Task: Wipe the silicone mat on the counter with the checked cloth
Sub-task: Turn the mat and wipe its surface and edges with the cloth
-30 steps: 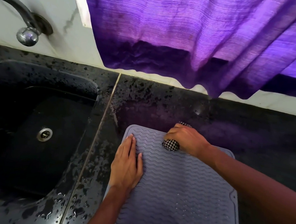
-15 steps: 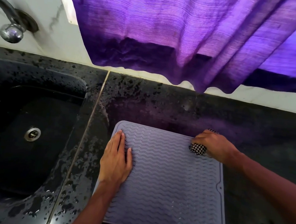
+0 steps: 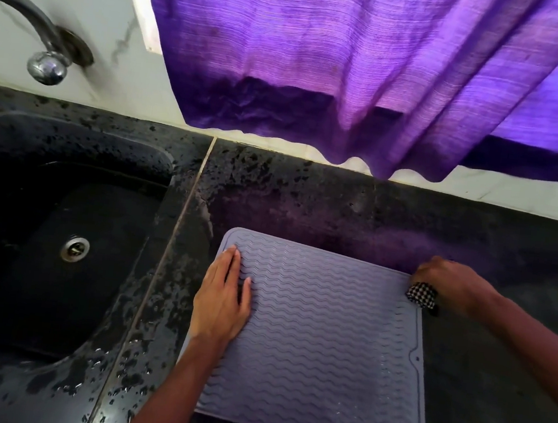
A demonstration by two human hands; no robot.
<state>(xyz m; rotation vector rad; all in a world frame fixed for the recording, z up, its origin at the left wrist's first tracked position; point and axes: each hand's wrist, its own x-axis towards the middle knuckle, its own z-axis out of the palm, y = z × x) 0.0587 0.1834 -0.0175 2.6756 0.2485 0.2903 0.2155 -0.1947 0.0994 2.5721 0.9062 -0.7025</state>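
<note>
Grip is firm: the right hand (image 3: 449,284) curls round the bunched checked cloth (image 3: 421,294) at the back corner of the silicone mat (image 3: 326,337) away from the sink (image 3: 25,253), so the mat's ribbed face lies sinkward of it, where the flat left hand (image 3: 221,300) presses the sink-side edge.

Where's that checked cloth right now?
In the head view, the checked cloth is bunched in the right hand at the far right edge of the silicone mat.

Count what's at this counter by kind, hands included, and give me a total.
Hands: 2, left hand, right hand
Silicone mat: 1
Checked cloth: 1
Curtain: 1
Tap: 1
Sink: 1
Total: 7
</note>
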